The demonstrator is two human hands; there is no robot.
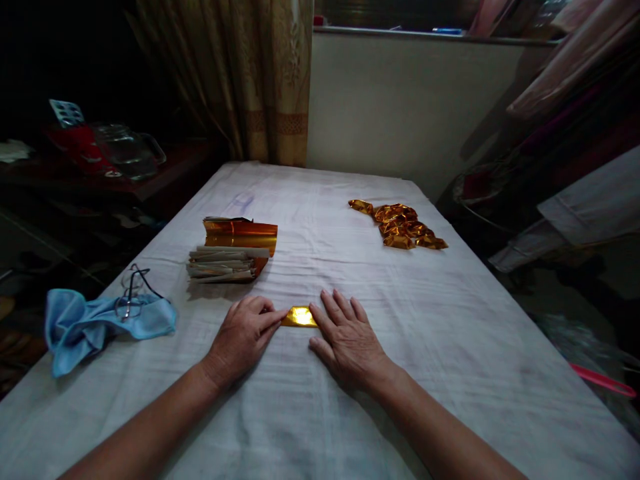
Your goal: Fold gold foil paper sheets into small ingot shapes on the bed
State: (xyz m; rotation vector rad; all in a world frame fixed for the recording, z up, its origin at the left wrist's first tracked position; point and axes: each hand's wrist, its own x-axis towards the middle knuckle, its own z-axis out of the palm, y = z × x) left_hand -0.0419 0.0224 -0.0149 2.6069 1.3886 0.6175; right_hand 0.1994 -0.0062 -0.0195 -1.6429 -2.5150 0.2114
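A folded strip of gold foil paper (pixel 301 316) lies flat on the white cloth, between my two hands. Its left end is pinched between the thumb and fingers of my left hand (pixel 243 333). My right hand (pixel 347 337) rests palm down with fingers spread, the index fingertip on the strip's right end. Beyond my left hand sits a stack of foil paper sheets (pixel 225 265), grey edges showing, with a curled gold sheet (pixel 240 233) behind it. Several folded gold foil pieces (pixel 403 223) lie heaped at the far right.
A blue cloth (pixel 95 327) with eyeglasses (pixel 131 300) on it lies at the left edge of the cloth-covered surface (pixel 310 413). A glass jug (pixel 127 152) stands on a dark side table. A curtain (pixel 270 80) and wall border the far end. Clothes hang at right.
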